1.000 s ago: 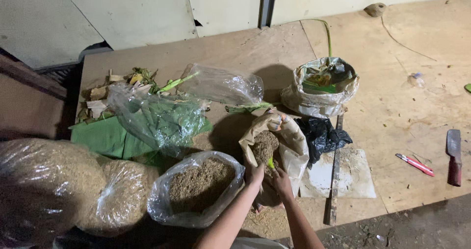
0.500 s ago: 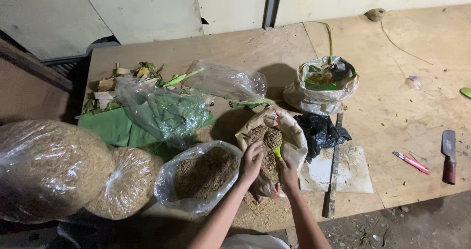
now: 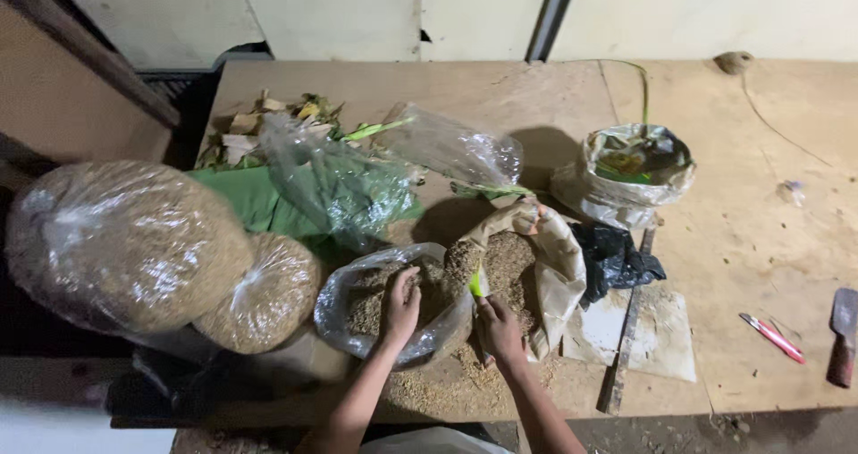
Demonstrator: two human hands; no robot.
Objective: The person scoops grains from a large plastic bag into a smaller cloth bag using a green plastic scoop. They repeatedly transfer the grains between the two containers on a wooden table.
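The clear bag (image 3: 393, 302) of brown grain, low in the middle, could tip and spill because my left hand (image 3: 402, 306) only grips its floppy rim while my right hand (image 3: 497, 327) holds a green scoop (image 3: 478, 284).

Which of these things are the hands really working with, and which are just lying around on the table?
In use:
- left hand in the open clear plastic bag of brown sawdust-like material
- right hand at the open tan paper sack of the same brown material

Lying about:
- two tied clear bags of filling
- red-handled cutter
- black plastic bag
- green leaves
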